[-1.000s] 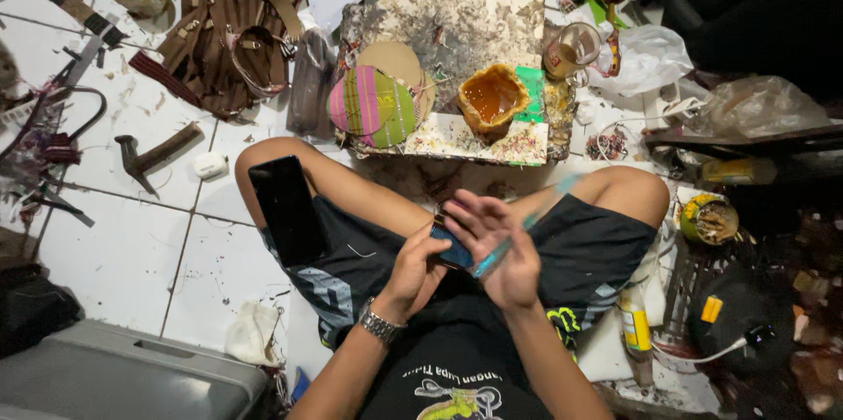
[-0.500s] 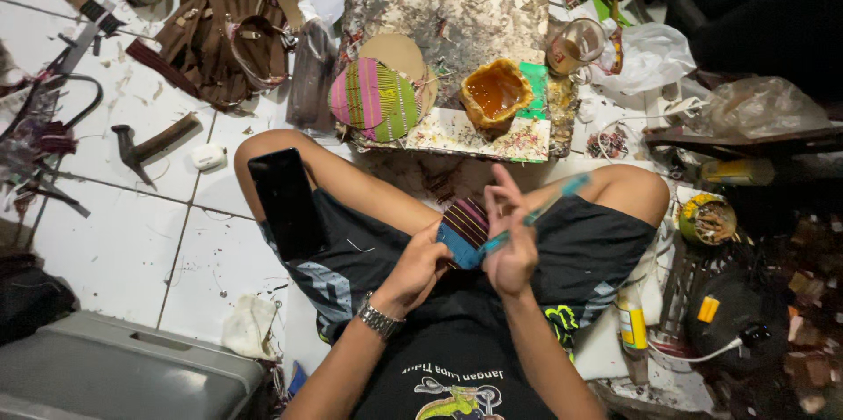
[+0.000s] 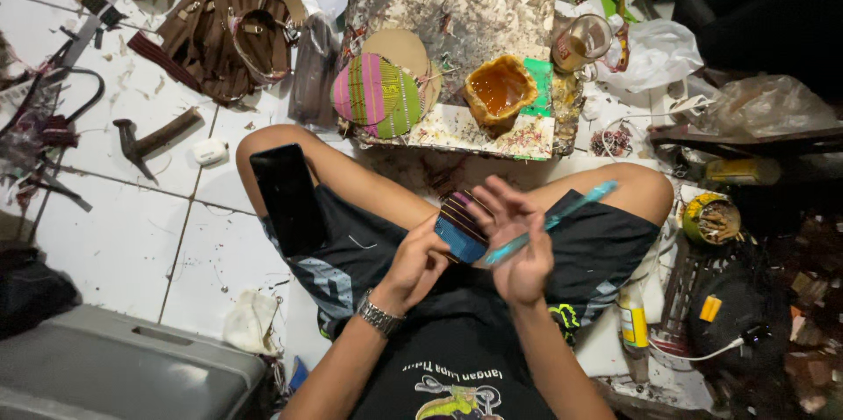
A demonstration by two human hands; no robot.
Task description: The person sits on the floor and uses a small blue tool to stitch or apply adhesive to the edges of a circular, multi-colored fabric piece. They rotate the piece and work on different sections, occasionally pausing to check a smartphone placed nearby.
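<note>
So the left hand [image 3: 420,264] is curled around a small striped fabric piece [image 3: 462,225], dark stripes on top with a blue edge underneath, holding it up over the lap, and there's a metal wristwatch [image 3: 379,315] on that wrist. The right hand [image 3: 518,244] is mostly spread open, fingers fanned out against the fabric piece, with a light blue brush [image 3: 553,220] pinched loosely between thumb and fingers, its handle sticking out toward the right knee. A black phone [image 3: 288,197] lies on the left thigh. Just past the knees there's a paint-splattered board [image 3: 457,16] on the white tile floor [image 3: 132,236], and on it a round piece of green and pink striped fabric [image 3: 378,95] overlapping a plain tan disc [image 3: 408,51], plus a torn cup of orange-brown glue [image 3: 499,93] next to a green patch. A glass mug [image 3: 581,43] stands at the board's right corner. Off to the left on the tiles lie a hammer [image 3: 149,141] and a brown striped bag [image 3: 230,25], and a grey box [image 3: 114,372] fills the lower left corner
</note>
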